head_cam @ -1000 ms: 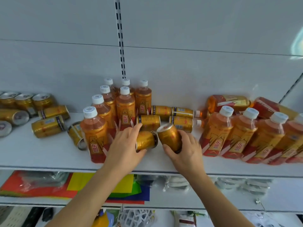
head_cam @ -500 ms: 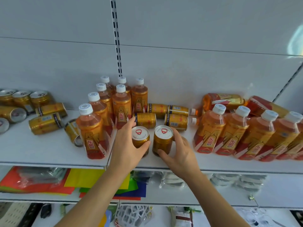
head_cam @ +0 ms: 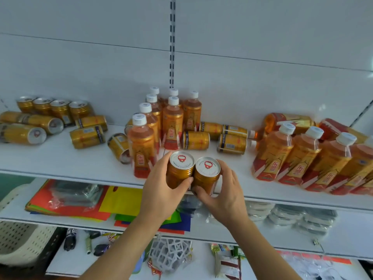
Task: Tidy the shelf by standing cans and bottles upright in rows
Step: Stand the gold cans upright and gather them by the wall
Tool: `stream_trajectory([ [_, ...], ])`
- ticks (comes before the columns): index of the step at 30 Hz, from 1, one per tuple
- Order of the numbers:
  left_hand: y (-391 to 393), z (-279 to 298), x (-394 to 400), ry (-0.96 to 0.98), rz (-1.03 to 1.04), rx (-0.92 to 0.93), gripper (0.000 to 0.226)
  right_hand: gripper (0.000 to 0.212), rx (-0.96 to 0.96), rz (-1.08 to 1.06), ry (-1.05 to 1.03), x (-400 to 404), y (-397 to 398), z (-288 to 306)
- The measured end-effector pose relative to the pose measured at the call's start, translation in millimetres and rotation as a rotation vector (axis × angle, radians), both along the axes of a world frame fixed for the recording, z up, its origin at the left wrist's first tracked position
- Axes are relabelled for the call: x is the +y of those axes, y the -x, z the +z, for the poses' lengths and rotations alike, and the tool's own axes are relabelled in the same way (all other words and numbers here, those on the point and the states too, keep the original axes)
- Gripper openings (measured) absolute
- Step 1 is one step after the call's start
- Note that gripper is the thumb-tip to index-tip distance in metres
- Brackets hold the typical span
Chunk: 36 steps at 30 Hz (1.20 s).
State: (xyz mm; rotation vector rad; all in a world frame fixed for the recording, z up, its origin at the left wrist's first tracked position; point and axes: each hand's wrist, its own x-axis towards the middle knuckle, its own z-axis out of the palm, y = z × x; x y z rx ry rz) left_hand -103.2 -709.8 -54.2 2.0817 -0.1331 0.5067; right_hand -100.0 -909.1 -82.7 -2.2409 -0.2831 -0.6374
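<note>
Two gold cans stand upright side by side at the front edge of the white shelf (head_cam: 60, 160). My left hand (head_cam: 161, 190) grips the left can (head_cam: 180, 168); my right hand (head_cam: 226, 195) grips the right can (head_cam: 207, 174). Both show white lids with red pull rings. Behind them several orange bottles (head_cam: 172, 122) stand upright in rows. Three gold cans (head_cam: 195, 140) lie on their sides behind my hands. More cans (head_cam: 86, 136) lie at the left, and several cans (head_cam: 60, 108) stand by the back wall.
Leaning orange bottles (head_cam: 298, 156) crowd the shelf's right side, with two lying bottles (head_cam: 288, 122) behind them. The lower shelf holds coloured sheets (head_cam: 121, 201) and wrapped packs (head_cam: 282, 215). A white basket (head_cam: 22, 241) sits at the bottom left.
Both cans went from tilted on their sides to upright, then came closer to the shelf's front edge, side by side. The view shifted left and nearer.
</note>
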Motion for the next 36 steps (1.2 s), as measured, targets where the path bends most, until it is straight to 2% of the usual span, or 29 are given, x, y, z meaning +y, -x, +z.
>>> stream_trajectory([
  [6, 43, 8, 83, 0.013, 0.033, -0.075, 0.08, 0.079, -0.14, 0.048, -0.007, 85, 32, 21],
  [17, 116, 9, 306, -0.02, 0.238, -0.019, 0.089, 0.082, -0.041, 0.206, 0.012, 316, 77, 22],
  [21, 110, 15, 366, -0.046, 0.31, 0.008, 0.087, 0.092, -0.023, 0.219, 0.065, 380, 62, 27],
  [25, 77, 19, 416, -0.045, 0.346, 0.044, 0.098, 0.092, -0.002, 0.222, 0.066, 435, 29, 30],
  [32, -2, 25, 497, -0.275, 0.381, 0.094, 0.082, 0.085, 0.05, 0.196, 0.032, 514, -52, 20],
  [36, -43, 25, 530, -0.604, 0.433, 0.016, 0.084, 0.081, 0.03, 0.173, 0.07, 539, -86, 17],
])
